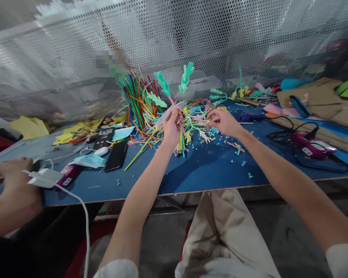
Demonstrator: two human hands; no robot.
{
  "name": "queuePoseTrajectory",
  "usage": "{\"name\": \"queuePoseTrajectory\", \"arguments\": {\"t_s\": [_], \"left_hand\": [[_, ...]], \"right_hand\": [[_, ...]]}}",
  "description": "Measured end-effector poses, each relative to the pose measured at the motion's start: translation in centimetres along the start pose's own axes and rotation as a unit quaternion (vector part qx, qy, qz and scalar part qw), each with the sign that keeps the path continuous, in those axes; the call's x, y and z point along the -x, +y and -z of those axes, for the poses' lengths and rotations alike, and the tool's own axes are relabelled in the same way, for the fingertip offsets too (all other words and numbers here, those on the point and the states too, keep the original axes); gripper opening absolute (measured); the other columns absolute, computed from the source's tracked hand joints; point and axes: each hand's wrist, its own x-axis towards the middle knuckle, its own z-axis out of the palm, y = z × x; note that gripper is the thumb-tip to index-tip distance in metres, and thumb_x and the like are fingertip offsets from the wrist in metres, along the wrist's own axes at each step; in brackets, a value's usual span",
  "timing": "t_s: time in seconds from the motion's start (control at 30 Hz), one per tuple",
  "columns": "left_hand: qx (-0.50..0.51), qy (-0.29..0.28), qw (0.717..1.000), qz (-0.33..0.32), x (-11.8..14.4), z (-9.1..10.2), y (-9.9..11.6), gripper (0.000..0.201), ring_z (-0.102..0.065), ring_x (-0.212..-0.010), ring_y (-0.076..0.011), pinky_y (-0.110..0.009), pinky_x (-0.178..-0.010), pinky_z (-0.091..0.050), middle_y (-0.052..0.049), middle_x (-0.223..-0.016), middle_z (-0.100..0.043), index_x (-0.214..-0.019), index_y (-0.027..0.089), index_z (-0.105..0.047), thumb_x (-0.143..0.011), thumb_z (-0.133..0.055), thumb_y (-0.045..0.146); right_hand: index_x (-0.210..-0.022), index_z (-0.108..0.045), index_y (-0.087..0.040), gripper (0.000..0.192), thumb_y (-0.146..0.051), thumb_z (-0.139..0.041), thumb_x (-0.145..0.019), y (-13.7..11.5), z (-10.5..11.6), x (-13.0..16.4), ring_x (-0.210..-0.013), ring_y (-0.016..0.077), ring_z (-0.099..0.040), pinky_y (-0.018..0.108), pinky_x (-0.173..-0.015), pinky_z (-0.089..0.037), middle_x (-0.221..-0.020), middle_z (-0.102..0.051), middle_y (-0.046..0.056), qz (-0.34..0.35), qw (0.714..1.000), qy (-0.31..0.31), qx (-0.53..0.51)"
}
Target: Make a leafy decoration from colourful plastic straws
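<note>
My left hand [172,120] is closed round the pink stems of a bunch of fuzzy pipe cleaners. Green leafy pipe-cleaner sprigs [187,77] fan out above its fingers. From that hand a pink pipe cleaner [193,117] stretches to the right, and my right hand [220,121] pinches near its far end. Behind and below both hands lies a heap of cut pastel pipe cleaners [191,133], with small snipped bits scattered on the blue table [203,170]. Fingers hide the spot where the stems meet.
Long coloured pipe cleaners [136,96] stand bundled at the back. A black phone [116,155], a face mask [88,160] and a white charger [45,177] lie left, beside another person's hand [14,173]. To the right are a glue gun [251,116] and a purple power strip [311,144] with black cable.
</note>
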Motion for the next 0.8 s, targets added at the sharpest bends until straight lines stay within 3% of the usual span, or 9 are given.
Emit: {"name": "queuePoseTrajectory", "arguments": {"t_s": [0.13, 0.3, 0.43, 0.57, 0.7, 0.8], "left_hand": [[0.015, -0.096, 0.994, 0.043, 1.2, -0.9, 0.6, 0.022, -0.059, -0.059, -0.0079, -0.02, -0.055, -0.05, 0.001, -0.074, -0.065, -0.084, 0.018, -0.075, -0.099, -0.081, 0.034], [-0.001, -0.168, 0.983, 0.073, 1.9, -1.3, 0.7, 0.028, -0.058, -0.055, -0.0079, -0.021, -0.053, -0.052, 0.001, -0.069, -0.064, -0.083, 0.019, -0.075, -0.093, -0.088, 0.041], [-0.034, -0.196, 0.979, 0.045, 1.6, -0.9, 0.0, 0.04, -0.059, -0.057, -0.0071, -0.02, -0.054, -0.054, 0.0, -0.074, -0.069, -0.084, 0.018, -0.076, -0.083, -0.094, 0.054], [-0.086, -0.187, 0.979, 0.001, 1.5, -0.6, -1.1, 0.049, -0.061, -0.059, -0.0071, -0.019, -0.053, -0.053, -0.001, -0.08, -0.075, -0.091, 0.019, -0.078, -0.078, -0.093, 0.064], [-0.103, -0.151, 0.983, -0.02, 2.0, -0.9, -1.5, 0.045, -0.062, -0.059, -0.0084, -0.019, -0.048, -0.048, -0.001, -0.082, -0.075, -0.096, 0.02, -0.078, -0.084, -0.09, 0.062], [-0.094, -0.103, 0.99, -0.034, 2.3, -1.3, -1.8, 0.037, -0.067, -0.068, -0.0094, -0.021, -0.059, -0.056, -0.001, -0.084, -0.074, -0.095, 0.021, -0.079, -0.087, -0.09, 0.056]], "right_hand": [[-0.107, -0.078, -0.02, 0.026, -0.042, -0.067, -0.099, 0.3, 1.2, -0.3, -0.085, 0.0294, -0.08, 0.043, -0.084, -0.059, -0.09, -0.084, 0.011, 0.036, 0.987, 0.122, 0.094], [-0.103, -0.084, -0.021, 0.033, -0.043, -0.06, -0.104, 0.6, 1.6, -0.5, -0.085, 0.031, -0.072, 0.044, -0.085, -0.054, -0.086, -0.081, 0.012, 0.063, 0.956, 0.145, 0.247], [-0.104, -0.083, -0.019, 0.029, -0.04, -0.063, -0.101, 0.9, 1.2, -0.6, -0.092, 0.0331, -0.072, 0.047, -0.092, -0.052, -0.092, -0.082, 0.013, 0.05, 0.942, 0.143, 0.3], [-0.117, -0.081, -0.02, 0.031, -0.035, -0.059, -0.101, 0.5, 0.6, -0.2, -0.105, 0.0324, -0.073, 0.051, -0.106, -0.048, -0.11, -0.083, 0.012, 0.075, 0.949, 0.095, 0.291], [-0.132, -0.078, -0.025, 0.039, -0.038, -0.053, -0.105, -0.6, -0.3, 0.6, -0.137, 0.037, -0.06, 0.063, -0.125, -0.034, -0.137, -0.075, 0.012, 0.143, 0.941, 0.126, 0.279], [-0.132, -0.078, -0.031, 0.038, -0.041, -0.05, -0.108, -1.6, -1.1, 0.9, -0.14, 0.0329, -0.059, 0.058, -0.128, -0.035, -0.142, -0.073, 0.008, 0.209, 0.951, 0.112, 0.198]]}}
